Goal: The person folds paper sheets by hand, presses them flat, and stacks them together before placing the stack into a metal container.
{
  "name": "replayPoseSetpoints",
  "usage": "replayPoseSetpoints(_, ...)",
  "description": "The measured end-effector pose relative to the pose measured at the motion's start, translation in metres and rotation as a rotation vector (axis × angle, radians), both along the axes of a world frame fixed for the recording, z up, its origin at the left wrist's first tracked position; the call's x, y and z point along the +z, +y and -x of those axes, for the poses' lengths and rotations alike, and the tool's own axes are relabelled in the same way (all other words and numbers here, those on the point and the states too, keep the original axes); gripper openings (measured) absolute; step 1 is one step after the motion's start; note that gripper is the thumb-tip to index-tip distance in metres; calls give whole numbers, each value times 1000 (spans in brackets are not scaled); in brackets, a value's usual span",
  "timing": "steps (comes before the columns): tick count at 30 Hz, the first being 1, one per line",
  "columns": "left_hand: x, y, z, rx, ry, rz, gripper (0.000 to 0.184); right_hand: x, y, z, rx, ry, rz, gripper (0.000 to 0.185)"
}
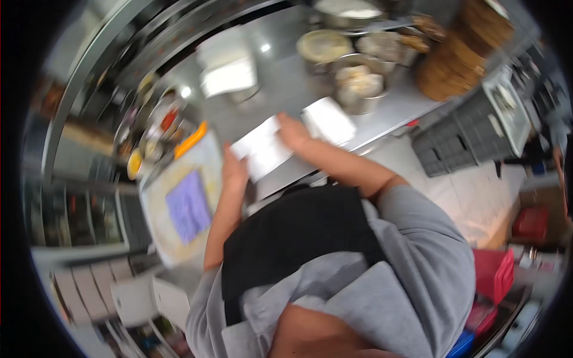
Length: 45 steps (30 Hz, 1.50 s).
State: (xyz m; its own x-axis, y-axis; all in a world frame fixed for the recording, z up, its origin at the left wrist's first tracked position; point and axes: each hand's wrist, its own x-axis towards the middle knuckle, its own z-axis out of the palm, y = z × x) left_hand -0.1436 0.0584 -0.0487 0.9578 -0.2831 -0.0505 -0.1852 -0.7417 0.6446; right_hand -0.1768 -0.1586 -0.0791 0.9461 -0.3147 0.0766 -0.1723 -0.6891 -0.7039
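Observation:
A flat white piece that looks like folded paper point(261, 148) is held between my two hands above the edge of the steel counter; motion blurs its detail. My left hand point(235, 169) grips its left edge. On the opposite side, my right hand point(290, 132) has its fingers closed on the upper right edge. A stack of similar white pieces point(329, 121) lies on the counter just right of my right hand. Farther back, another white pile point(229, 76) rests on top of what seems to be a container.
A cutting board point(156, 206) at left carries a purple cloth point(188, 206) and an orange-handled tool point(190, 140). Metal pots point(357, 102) and bamboo steamers point(456, 62) stand at the back right. Stacked grey crates point(447, 149) are beyond the counter's right end.

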Motion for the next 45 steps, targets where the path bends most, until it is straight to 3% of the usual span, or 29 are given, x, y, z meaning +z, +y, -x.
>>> replayPoseSetpoints(1,-15,2,-4,-26,-205,-72,84,6,2,4,-2,44,-11,36)
replayPoseSetpoints(3,58,-30,34,-10,-194,-361,83,20,4,7,-3,141,-42,33)
replayPoseSetpoints(5,57,-45,41,-106,-421,-302,80,33,8,11,-21,154,-88,37)
replayPoseSetpoints(7,33,-54,27,-335,-483,-257,74,34,6,10,12,127,-32,28)
replayPoseSetpoints(8,18,-59,22,-438,-510,-244,71,44,5,17,56,116,26,34)
replayPoseSetpoints(11,-17,-71,27,-493,-415,-457,68,28,4,9,28,52,-45,38)
replayPoseSetpoints(15,6,-75,39,-505,-316,-550,71,23,1,8,41,51,-53,39)
replayPoseSetpoints(18,20,-83,49,-465,-240,-672,73,35,8,21,26,-75,209,41)
replayPoseSetpoints(20,19,-86,50,-479,-242,-659,72,63,13,34,252,-90,340,45)
replayPoseSetpoints(21,19,-87,50,-483,-242,-654,72,34,40,21,205,-269,-78,49)
replayPoseSetpoints(23,16,-87,49,-475,-256,-645,72,2,70,8,183,-404,-414,54)
replayPoseSetpoints(28,-1,-81,45,-455,-332,-634,75,2,33,25,301,-227,-54,66)
replayPoseSetpoints(29,-4,-81,43,-454,-342,-629,75,10,27,26,296,-190,-77,74)
replayPoseSetpoints(32,-12,-80,39,-442,-372,-621,76,-7,30,10,259,-187,-59,76)
replayPoseSetpoints(41,-37,-63,23,-436,-421,-562,80,18,22,21,317,7,36,84)
replayPoseSetpoints(45,10,-75,43,-421,-254,-579,85,21,22,20,281,17,69,82)
